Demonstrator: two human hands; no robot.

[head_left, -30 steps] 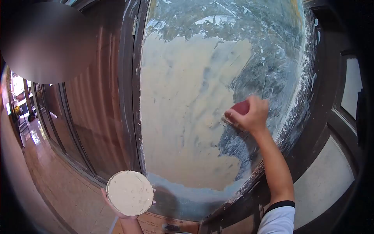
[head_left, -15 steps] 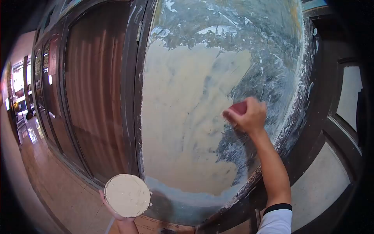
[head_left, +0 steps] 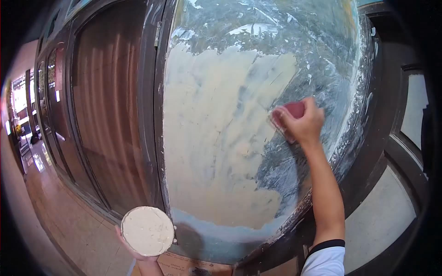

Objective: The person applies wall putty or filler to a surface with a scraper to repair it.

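My right hand (head_left: 305, 122) grips a dark red scraper (head_left: 293, 110), its edge against the wall panel at the right border of the cream paste. The cream paste (head_left: 207, 129) covers much of the panel's left and middle, with streaks of the darker surface showing through. Around it the bare panel (head_left: 317, 69) is mottled grey-blue with white smears. At the lower left, my left hand (head_left: 133, 248) holds a round container of cream paste (head_left: 148, 231) from below and the side; most of its fingers are hidden behind it.
A dark wooden frame with a brown curtained pane (head_left: 110, 115) stands left of the panel, with a hinge (head_left: 158, 34). Brown cardboard (head_left: 193, 266) lies at the bottom. Dark woodwork with pale panels (head_left: 380, 221) is at the right. Tiled floor (head_left: 69, 211) runs along the left.
My right hand and the scraper have moved up and slightly right along the paste's edge. The container in my left hand sits slightly further left in view.
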